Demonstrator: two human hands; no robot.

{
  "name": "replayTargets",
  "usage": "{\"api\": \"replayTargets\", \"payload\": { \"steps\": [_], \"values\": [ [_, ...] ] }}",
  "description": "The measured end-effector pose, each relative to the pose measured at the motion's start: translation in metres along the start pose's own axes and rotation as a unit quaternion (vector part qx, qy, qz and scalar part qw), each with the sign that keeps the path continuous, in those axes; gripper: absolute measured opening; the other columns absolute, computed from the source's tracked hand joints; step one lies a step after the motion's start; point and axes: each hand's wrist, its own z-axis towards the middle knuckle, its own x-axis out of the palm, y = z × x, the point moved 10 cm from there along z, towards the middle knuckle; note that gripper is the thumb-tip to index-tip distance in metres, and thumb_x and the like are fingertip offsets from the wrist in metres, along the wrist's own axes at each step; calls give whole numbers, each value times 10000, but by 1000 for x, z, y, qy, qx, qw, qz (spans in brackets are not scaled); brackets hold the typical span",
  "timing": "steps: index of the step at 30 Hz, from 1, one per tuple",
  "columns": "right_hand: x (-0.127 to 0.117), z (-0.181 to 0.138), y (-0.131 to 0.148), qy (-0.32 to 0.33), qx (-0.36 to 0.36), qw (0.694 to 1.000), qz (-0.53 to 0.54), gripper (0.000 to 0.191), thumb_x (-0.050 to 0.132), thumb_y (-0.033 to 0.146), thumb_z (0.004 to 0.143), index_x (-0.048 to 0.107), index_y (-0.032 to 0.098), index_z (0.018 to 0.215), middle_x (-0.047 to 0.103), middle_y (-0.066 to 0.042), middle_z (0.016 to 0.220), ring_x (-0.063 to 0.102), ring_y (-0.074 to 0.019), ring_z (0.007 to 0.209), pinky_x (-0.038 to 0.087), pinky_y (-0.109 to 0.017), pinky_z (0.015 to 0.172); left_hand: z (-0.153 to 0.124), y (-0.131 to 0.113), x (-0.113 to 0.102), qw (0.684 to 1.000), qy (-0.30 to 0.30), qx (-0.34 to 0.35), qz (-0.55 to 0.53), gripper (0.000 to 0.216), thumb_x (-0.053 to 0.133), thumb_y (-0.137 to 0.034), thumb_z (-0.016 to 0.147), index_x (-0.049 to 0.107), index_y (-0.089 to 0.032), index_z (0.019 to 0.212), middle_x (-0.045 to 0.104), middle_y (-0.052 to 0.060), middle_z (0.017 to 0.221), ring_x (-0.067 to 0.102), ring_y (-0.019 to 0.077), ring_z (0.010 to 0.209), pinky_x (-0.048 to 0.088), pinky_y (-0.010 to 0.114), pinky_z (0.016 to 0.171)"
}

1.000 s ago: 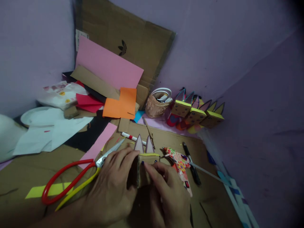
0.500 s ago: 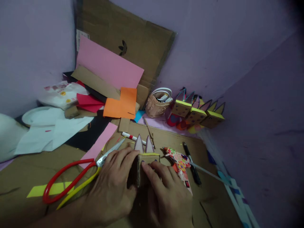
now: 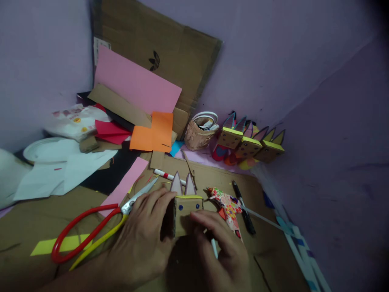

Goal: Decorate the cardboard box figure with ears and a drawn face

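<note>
A small cardboard box (image 3: 187, 223) stands upright before me, with two pointed purple-edged ears (image 3: 190, 187) and a yellow strip along its top. Two blue dots mark its front face. My left hand (image 3: 148, 231) is closed round the box's left side, fingertips by the top corner and thumb low down. In front of the box's lower right is my right hand (image 3: 225, 247), its fingers curled round a thin white stick (image 3: 214, 248), mostly hidden by the hand. Its index fingertip is at the box's face; whether it touches, I cannot tell.
Scissors (image 3: 123, 209) with red and yellow handles lie left. To the right are a flower-patterned glue gun (image 3: 227, 205) and a black marker (image 3: 244, 209). A white marker (image 3: 165, 175) lies behind the box. Several eared cardboard figures (image 3: 249, 146) and a basket (image 3: 199, 136) stand at the back.
My right hand has drawn back and down from the blue dots, uncovering both and more of the box's front. The white stick now shows under its fingers. My left hand stays on the box.
</note>
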Motion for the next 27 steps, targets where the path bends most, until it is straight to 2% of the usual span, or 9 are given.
{"api": "replayTargets", "payload": {
  "steps": [1,2,5,8,14,18,21,24,27],
  "values": [
    [1,-1,-16,-5,92,991,97,347,592,89,802,718,277,1065,734,-55,987,677,-159,801,542,-221,606,0,0,0,1000,-3,4,0,613,536,-151,753,333,-197,1330,519,143,1279,483,321,1199,490,549,960],
    [5,-4,-30,-8,179,965,192,305,631,135,781,735,266,1036,736,-62,964,659,-139,714,495,-181,504,-1,1,1,1000,-2,5,1,626,535,-143,744,334,-199,1334,517,140,1284,480,321,1201,486,548,963],
    [25,-14,-46,-9,336,851,403,319,741,204,626,769,199,944,727,-75,886,548,-82,531,295,-113,329,-2,4,4,1000,2,1,5,653,544,-142,731,332,-214,1344,504,133,1308,467,328,1211,477,554,966],
    [35,-16,-46,-14,401,784,474,324,779,148,511,781,167,834,710,-46,790,497,-49,479,221,-89,299,-2,4,2,1000,-11,6,12,657,550,-151,732,328,-210,1348,510,140,1303,483,331,1191,492,550,941],
    [39,-17,-44,-14,455,730,510,325,817,119,463,776,139,784,698,-23,736,478,-29,456,210,-82,285,-2,2,-1,1000,-17,17,11,656,554,-158,739,330,-199,1355,528,140,1273,502,326,1168,497,531,932],
    [39,-19,-44,-9,462,729,505,347,849,139,442,771,138,780,690,-21,737,475,-27,459,207,-85,293,-4,4,1,1000,-18,14,11,676,564,-160,738,320,-205,1367,512,133,1299,484,325,1186,485,522,948],
    [36,-21,-43,-17,442,756,483,343,880,200,448,764,154,768,669,-13,715,454,-29,457,188,-95,304,-3,3,0,1000,-17,16,15,676,570,-153,721,333,-202,1353,511,131,1288,475,327,1183,473,522,954],
    [26,-22,-41,-42,393,818,418,261,876,280,532,746,175,733,599,21,610,381,-22,437,212,-108,346,-3,-3,-3,999,-17,21,22,661,522,-98,707,344,-197,1336,500,129,1279,450,326,1200,443,527,980],
    [8,-20,-36,-81,319,898,293,174,836,300,612,735,183,691,546,35,540,410,-46,476,334,-137,438,-4,-13,-7,999,-20,34,23,681,486,-54,666,361,-182,1323,483,132,1279,435,324,1208,417,523,1003]
  ]
}}
